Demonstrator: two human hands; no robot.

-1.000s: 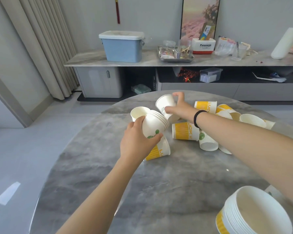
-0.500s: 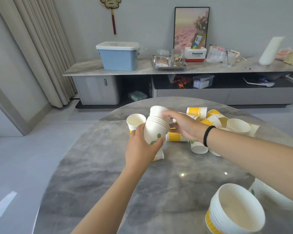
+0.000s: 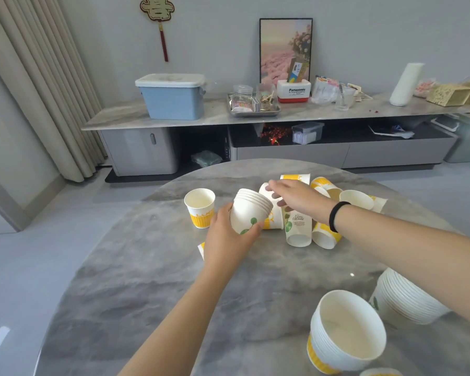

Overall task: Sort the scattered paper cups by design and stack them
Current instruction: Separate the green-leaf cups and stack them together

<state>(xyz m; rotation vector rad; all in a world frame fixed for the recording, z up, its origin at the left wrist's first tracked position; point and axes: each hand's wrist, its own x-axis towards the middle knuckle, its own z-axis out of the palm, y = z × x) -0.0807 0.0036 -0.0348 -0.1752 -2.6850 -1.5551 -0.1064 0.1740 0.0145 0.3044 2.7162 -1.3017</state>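
Observation:
My left hand (image 3: 228, 240) grips a tilted stack of white cups with green leaves (image 3: 251, 210) just above the round marble table (image 3: 152, 294). To its right, my right hand (image 3: 291, 196) hovers over the scattered cups with relaxed fingers and holds nothing. Under it lie a green-leaf cup (image 3: 297, 226) and a yellow-banded cup (image 3: 323, 236) on their sides. One yellow-banded cup (image 3: 200, 207) stands upright to the left. More yellow-banded cups (image 3: 323, 185) lie behind my right hand. A stack of yellow-banded cups (image 3: 345, 335) and a stack of green-leaf cups (image 3: 407, 297) sit at the front right.
Another yellow-banded cup (image 3: 201, 249) peeks out from under my left wrist. Beyond the table runs a low sideboard (image 3: 201, 115) with a blue bin (image 3: 173, 96) and a metal tray (image 3: 253, 107). Curtains (image 3: 38, 90) hang at the left.
My right hand brought a white cup onto the stack in my left hand and let go; it now hovers over the pile. The view has tilted up.

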